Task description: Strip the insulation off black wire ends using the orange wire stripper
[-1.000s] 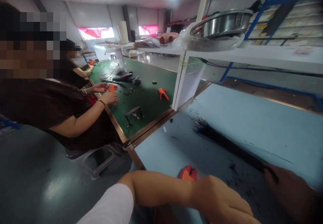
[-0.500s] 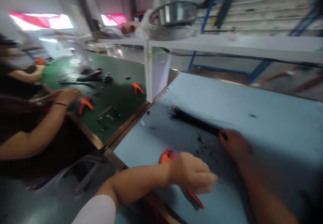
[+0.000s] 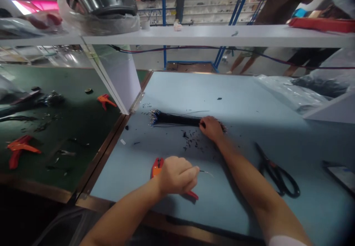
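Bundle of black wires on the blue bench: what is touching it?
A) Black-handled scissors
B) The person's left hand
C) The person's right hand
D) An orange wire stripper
C. The right hand lies on the bundle of black wires, while the black-handled scissors lie apart from it.

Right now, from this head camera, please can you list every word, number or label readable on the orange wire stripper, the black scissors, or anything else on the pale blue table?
No text is readable.
Orange-and-red wire stripper: any marks are too small to read.
Black-handled scissors: no marks can be made out.
Dark-framed flat panel: too blurred to read.
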Demonstrator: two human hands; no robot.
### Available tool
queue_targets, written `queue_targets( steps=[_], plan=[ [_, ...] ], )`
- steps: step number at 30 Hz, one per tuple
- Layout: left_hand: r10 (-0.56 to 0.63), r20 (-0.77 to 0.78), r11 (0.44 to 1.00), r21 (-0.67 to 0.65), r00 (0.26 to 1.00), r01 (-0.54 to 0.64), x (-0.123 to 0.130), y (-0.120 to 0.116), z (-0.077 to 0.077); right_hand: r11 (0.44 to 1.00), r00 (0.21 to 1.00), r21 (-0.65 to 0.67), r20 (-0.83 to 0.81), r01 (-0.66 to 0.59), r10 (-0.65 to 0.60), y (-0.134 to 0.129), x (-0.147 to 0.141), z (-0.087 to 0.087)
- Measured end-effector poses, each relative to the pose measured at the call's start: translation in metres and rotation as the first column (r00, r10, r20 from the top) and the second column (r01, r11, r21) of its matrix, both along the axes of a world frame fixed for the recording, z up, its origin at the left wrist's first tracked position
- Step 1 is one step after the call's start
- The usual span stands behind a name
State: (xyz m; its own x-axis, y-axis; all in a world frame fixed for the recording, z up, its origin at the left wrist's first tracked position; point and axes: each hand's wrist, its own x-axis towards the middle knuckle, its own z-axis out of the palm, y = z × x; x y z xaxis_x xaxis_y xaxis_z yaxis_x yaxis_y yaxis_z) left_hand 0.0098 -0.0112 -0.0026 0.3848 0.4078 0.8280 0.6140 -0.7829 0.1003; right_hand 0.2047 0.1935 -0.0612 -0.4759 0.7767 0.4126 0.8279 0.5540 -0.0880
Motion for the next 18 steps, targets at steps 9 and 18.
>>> queue_targets(
  steps=[9,18],
  plan=[
    [0.018,0.025,0.999,0.031,1.000,-0.018,0.000,0.000,0.001,0.997,0.997,-0.010,-0.012,-0.072,0.072,-0.004,-0.001,0.003],
    [0.005,-0.266,0.991,-0.127,0.964,-0.040,-0.003,0.002,-0.018,0.959,0.959,0.036,-0.022,-0.280,0.281,0.014,0.006,-0.016]
  ],
)
